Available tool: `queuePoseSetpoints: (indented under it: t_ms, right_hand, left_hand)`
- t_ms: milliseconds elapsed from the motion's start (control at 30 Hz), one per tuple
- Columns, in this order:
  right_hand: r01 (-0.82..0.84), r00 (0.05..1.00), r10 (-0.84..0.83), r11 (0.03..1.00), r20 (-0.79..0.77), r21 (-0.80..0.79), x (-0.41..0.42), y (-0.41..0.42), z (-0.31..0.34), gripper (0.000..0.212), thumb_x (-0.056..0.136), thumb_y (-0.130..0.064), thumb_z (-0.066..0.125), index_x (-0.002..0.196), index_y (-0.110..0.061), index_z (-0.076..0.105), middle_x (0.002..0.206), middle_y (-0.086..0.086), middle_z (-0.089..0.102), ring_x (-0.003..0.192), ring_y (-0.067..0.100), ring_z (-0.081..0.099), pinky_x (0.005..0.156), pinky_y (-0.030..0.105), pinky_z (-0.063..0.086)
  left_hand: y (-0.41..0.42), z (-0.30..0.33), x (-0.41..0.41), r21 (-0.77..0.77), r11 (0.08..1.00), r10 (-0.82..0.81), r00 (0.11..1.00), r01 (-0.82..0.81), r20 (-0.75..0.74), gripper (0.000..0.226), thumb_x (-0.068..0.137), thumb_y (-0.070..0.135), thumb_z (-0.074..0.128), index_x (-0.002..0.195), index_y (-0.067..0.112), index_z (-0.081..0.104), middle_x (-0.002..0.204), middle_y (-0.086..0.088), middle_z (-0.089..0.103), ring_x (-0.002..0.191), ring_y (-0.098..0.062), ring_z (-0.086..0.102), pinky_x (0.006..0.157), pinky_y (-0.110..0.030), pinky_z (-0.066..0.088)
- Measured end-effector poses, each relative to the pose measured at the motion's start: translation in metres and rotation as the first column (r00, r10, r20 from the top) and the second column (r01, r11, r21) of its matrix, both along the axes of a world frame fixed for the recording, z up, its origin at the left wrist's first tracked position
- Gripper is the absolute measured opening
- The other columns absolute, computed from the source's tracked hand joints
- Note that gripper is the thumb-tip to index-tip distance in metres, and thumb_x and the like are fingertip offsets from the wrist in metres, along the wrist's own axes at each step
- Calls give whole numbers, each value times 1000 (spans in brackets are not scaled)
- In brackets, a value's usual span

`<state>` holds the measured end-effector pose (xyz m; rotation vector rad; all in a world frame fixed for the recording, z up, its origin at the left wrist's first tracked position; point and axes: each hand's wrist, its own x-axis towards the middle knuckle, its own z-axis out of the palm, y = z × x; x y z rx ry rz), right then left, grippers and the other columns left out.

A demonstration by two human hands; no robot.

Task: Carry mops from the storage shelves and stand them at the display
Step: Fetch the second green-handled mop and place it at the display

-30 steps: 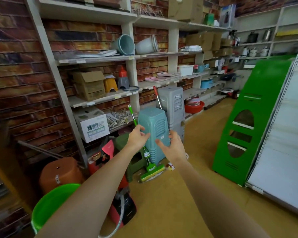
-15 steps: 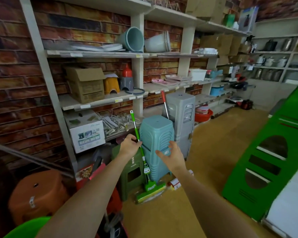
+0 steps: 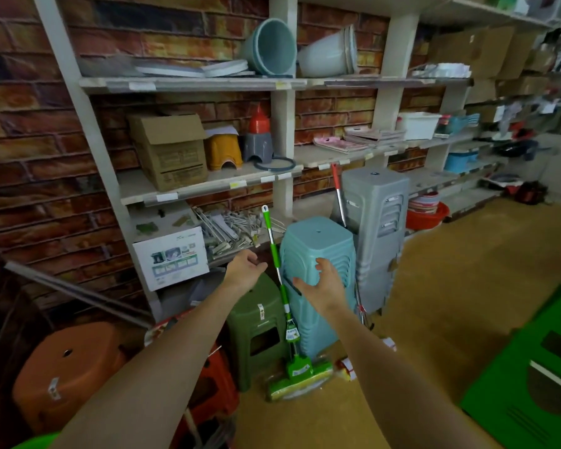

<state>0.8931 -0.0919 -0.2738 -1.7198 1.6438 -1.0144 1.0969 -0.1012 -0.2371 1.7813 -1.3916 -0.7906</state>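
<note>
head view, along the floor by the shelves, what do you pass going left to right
orange stool → dark green stool → green mop → teal stool stack → grey stool stack → red basin

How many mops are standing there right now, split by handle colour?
Green-handled mop: 1
Red-handled mop: 1
Total: 2, both leaning by the stool stacks, neither gripped yet.
</note>
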Motion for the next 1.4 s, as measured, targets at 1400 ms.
queuePoseSetpoints:
  t_ms: [1400]
  right_hand:
    - [-188,966,234,925,-108,330,83,-531,-122,83,79,-52,75,144,-14,41,144,5,48,133,25,47,107,38,42]
  left_hand:
    - [-508,-156,63,251,941,266,954,-226,-139,23,88,32,71,104,22,58,101,-12,69,90,-31,69,82,-41,56]
